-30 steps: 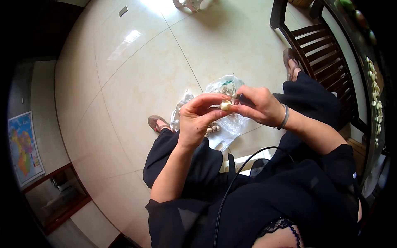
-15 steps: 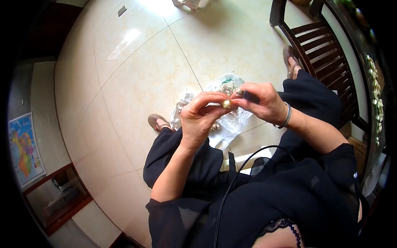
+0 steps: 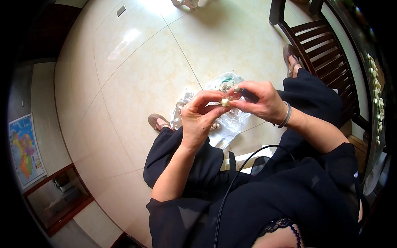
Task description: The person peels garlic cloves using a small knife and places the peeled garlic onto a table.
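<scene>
A small pale garlic clove (image 3: 225, 102) is pinched between the fingertips of my left hand (image 3: 198, 115). My right hand (image 3: 262, 101), with a grey band at the wrist, touches the clove with its thumb and fingertips from the other side. Under both hands a crumpled white plastic bag (image 3: 226, 131) lies on the floor, with skin scraps at its far end. Several whitish bulbs (image 3: 215, 126) show just below my fingers, partly hidden by my left hand.
A dark slatted wooden chair (image 3: 324, 53) stands at the upper right. Beyond it, a row of pale cloves (image 3: 377, 99) lies on a dark tabletop. A black cable (image 3: 231, 182) crosses my lap. A small grey object (image 3: 121, 10) is on the floor at the upper left.
The clove has turned slightly between my fingertips. My right hand has shifted a little, its index finger now raised and bent more over the clove.
</scene>
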The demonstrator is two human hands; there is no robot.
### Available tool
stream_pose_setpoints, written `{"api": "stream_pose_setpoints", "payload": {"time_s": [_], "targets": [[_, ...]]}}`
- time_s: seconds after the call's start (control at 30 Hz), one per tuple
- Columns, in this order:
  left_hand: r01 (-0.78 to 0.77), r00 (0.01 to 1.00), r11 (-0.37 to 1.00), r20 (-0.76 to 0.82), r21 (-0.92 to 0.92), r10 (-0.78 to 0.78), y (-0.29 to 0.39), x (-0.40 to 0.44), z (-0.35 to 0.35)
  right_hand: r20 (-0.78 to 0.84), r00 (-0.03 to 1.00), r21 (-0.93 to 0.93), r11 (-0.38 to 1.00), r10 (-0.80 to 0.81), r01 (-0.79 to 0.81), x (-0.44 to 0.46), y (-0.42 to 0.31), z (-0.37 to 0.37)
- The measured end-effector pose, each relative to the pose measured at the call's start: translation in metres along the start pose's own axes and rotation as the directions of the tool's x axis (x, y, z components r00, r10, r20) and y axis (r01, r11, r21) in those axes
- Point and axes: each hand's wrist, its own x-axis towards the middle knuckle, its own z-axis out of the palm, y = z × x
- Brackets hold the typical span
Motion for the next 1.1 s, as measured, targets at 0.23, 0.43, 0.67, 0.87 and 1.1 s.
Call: {"api": "stream_pose_setpoints", "payload": {"time_s": [0.23, 0.43, 0.67, 0.87, 1.1], "targets": [[0.014, 1.0, 1.0, 0.004, -0.005, -0.014, -0.0009, 0.0002, 0.0, -0.018, 0.994, -0.093, 0.99, -0.106, 0.104, -0.001, 0.007, 0.0026], [-0.016, 1.0, 0.997, 0.005, 0.071, 0.016, -0.0006, -0.0008, 0.0013, 0.005, 0.995, -0.084, 0.991, -0.102, 0.102, -0.001, 0.002, 0.0007], [0.012, 1.0, 1.0, 0.004, 0.028, -0.012, -0.002, -0.0005, 0.002, -0.022, 0.999, -0.118, 0.992, -0.046, 0.043, -0.0021, -0.0009, 0.0007], [0.075, 0.996, 0.985, -0.034, -0.157, -0.081, -0.0027, -0.0002, -0.0019, -0.032, 0.996, -0.061, 0.994, 0.086, -0.088, -0.0016, -0.0008, -0.0015], [0.084, 0.993, 0.982, -0.065, -0.17, -0.097, -0.0015, -0.0012, -0.0015, 0.032, 0.981, 0.091, 0.977, 0.19, -0.192, -0.0001, -0.0009, 0.0002]]}}
